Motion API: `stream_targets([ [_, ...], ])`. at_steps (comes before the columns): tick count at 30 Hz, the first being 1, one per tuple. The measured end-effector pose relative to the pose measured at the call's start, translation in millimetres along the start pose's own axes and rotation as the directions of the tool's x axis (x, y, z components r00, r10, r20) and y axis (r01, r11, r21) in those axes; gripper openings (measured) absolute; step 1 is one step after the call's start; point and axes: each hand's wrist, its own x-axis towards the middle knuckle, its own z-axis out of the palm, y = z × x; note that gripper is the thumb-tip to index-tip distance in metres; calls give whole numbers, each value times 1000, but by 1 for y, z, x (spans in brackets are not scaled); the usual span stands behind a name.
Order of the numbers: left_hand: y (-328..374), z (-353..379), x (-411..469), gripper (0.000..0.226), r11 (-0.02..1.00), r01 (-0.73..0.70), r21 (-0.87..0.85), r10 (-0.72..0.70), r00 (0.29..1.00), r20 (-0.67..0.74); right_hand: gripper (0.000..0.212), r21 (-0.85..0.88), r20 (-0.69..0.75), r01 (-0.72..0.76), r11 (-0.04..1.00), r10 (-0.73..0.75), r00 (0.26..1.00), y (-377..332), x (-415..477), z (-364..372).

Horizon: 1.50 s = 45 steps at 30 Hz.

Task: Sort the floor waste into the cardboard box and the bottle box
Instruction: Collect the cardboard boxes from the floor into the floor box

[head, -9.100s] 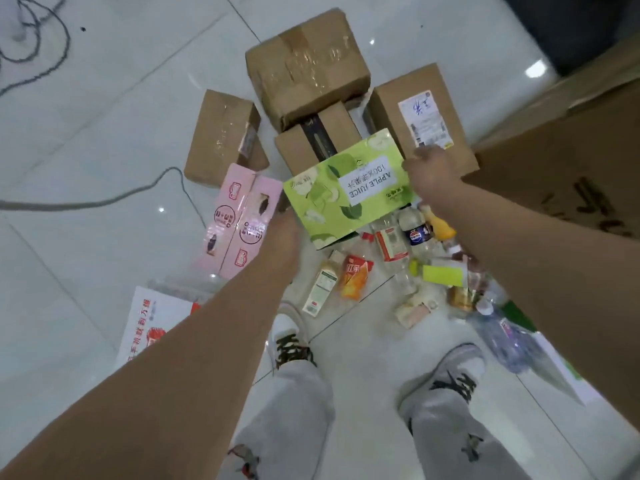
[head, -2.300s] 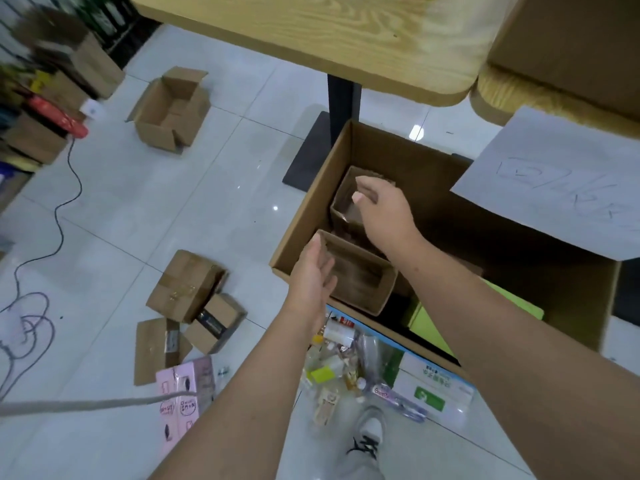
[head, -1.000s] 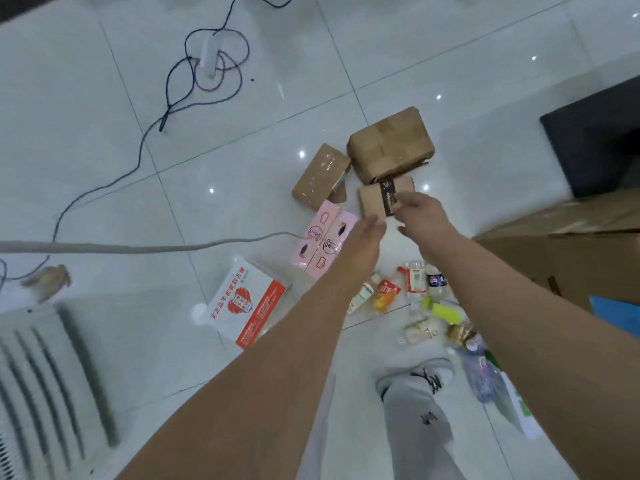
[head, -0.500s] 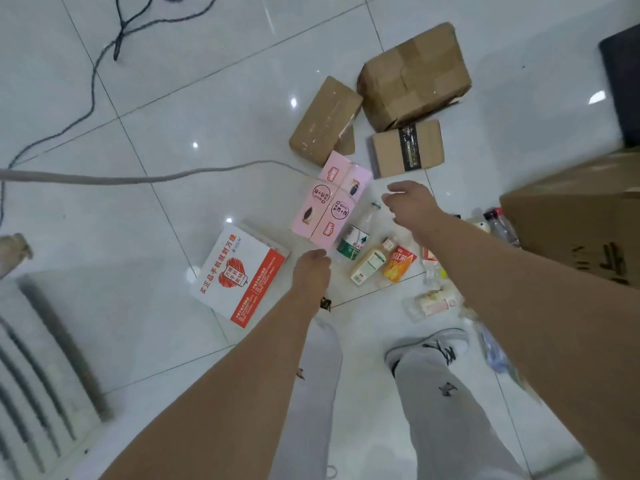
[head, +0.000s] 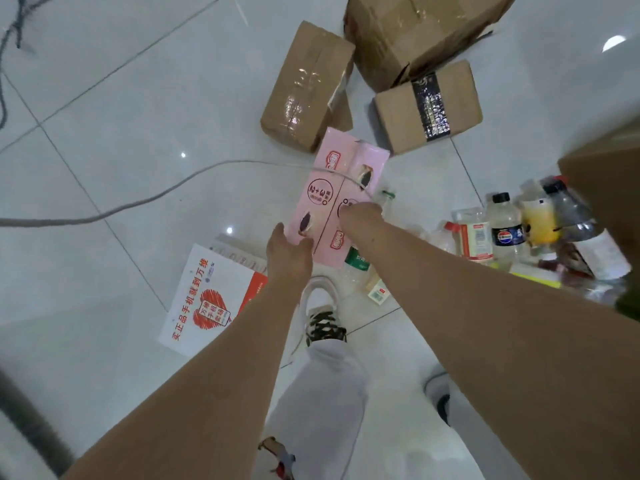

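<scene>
A pink carton [head: 332,188] lies flat on the white tiles at the centre. My left hand [head: 287,252] reaches its near left corner with fingers stretched out and the thumb against the edge. My right hand [head: 360,216] rests on the carton's right half; its fingers are hidden behind the knuckles. Three brown cardboard boxes lie beyond: a taped one [head: 304,84], a big one [head: 415,32] and a small one with a black band [head: 426,105]. Several bottles [head: 507,230] are heaped to the right, and a green-labelled bottle [head: 358,261] lies under my right forearm.
A white and red flat carton [head: 211,303] lies left of my shoe [head: 322,317]. A grey cable [head: 138,202] runs from the left across the pink carton. The corner of a large cardboard box [head: 606,174] stands at the right edge, just behind the bottles.
My view has dropped closer to the floor. Both hands have moved forward onto the pink carton; half a second ago they hung short of it.
</scene>
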Motion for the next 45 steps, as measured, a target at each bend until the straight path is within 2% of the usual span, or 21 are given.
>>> stream_targets([
  [1,2,0,5,37,998,-40,54,38,999,24,44,212,15,-55,976,53,999,4,12,0],
  [2,2,1,13,26,992,-66,104,61,997,56,52,332,-11,-30,943,35,999,6,13,0],
  [4,2,1,29,25,985,-58,163,41,994,102,67,435,-19,-79,897,97,995,21,22,-1],
  [7,-3,1,41,35,979,-10,203,-15,992,123,77,529,30,-143,837,150,988,50,13,12],
  [10,-12,-1,28,34,971,-4,238,-28,991,132,55,539,152,-154,828,84,985,72,-9,24],
  [13,-3,-7,-18,37,980,-4,197,-19,994,112,36,531,71,-21,847,-19,997,81,-43,15],
  [18,19,-12,-131,47,999,-15,-46,17,999,40,50,578,23,78,812,-112,993,80,-136,-44],
  [22,33,4,-239,44,984,-14,-179,6,999,-43,28,508,2,156,847,-182,983,99,-230,-117],
  [25,54,36,-309,40,972,-8,-234,12,1000,14,29,500,-73,171,849,-156,985,133,-286,-167],
  [27,93,69,-362,30,956,-40,-290,83,987,136,18,609,-211,234,758,-129,969,160,-332,-220],
  [28,113,85,-392,34,951,-98,-294,162,966,203,16,656,-288,285,699,-116,950,174,-356,-247],
  [30,144,111,-441,57,905,-267,-331,369,879,301,28,704,-429,387,596,-77,900,199,-398,-293],
  [32,173,130,-483,79,847,-348,-402,486,813,320,40,711,-548,489,506,-39,836,220,-435,-331],
  [34,200,147,-518,115,780,-456,-429,599,744,297,50,673,-631,584,454,-59,773,230,-471,-366],
  [35,214,153,-535,124,742,-523,-421,657,693,297,54,653,-659,622,432,-83,748,234,-485,-382],
  [37,243,170,-565,97,641,-616,-458,763,575,295,65,615,-696,692,378,-153,701,241,-508,-413],
  [39,266,187,-593,58,608,-598,-522,789,527,316,68,601,-719,734,316,-187,669,248,-519,-441],
  [41,274,213,-611,47,626,-576,-525,775,534,338,58,583,-755,767,269,-170,633,260,-516,-469],
  [42,276,229,-617,46,660,-556,-504,746,565,353,52,560,-778,785,265,-158,608,267,-511,-482],
  [43,278,247,-621,46,707,-529,-468,702,600,383,48,527,-800,797,294,-144,582,275,-503,-494],
  [45,280,285,-617,54,803,-458,-382,596,640,486,45,418,-845,786,456,-121,520,290,-481,-518],
])
